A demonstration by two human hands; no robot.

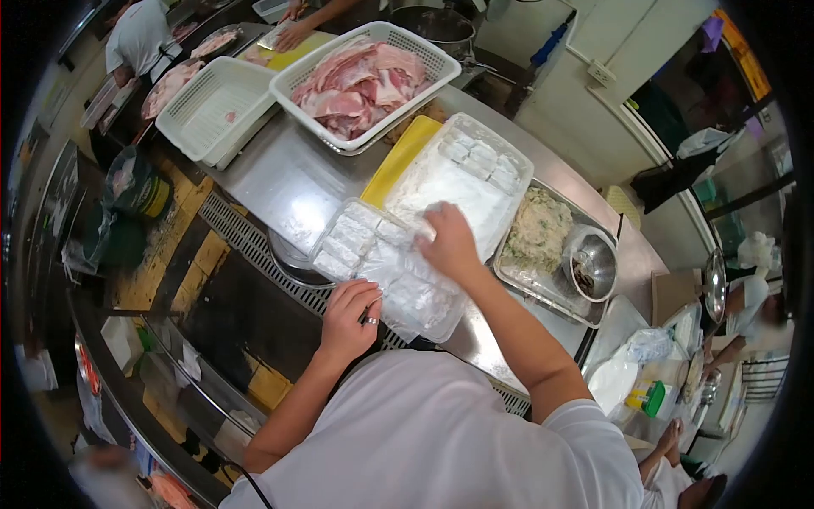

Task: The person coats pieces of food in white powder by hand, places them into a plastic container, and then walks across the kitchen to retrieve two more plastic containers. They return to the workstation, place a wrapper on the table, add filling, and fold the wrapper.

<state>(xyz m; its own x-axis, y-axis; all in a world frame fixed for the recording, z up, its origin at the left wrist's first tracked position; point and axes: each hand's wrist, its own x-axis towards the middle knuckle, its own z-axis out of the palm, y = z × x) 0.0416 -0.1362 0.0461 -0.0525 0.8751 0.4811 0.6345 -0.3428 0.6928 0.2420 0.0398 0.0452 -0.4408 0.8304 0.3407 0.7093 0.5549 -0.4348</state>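
Observation:
My left hand [350, 316] is closed at the near edge of a shallow tray [454, 321] lined with clear plastic. Inside that tray lie several flour-dusted white blocks [341, 254], with a loose plastic sheet [383, 261] crossing them. Over the tray's far side hovers my right hand [449, 242], its fingers drawn together and slightly blurred; anything in them is hidden. Just beyond it, a larger clear container [527, 163] holds white powder [454, 193] and several coated pieces [482, 157] at its far end.
A white basket of raw meat [360, 85] and an empty white basket [219, 106] stand further back. To the right, a metal tray [585, 318] carries a pale minced mixture [536, 227] and a steel bowl [591, 263]. A yellow board [398, 161] lies under the powder container. Other people work nearby.

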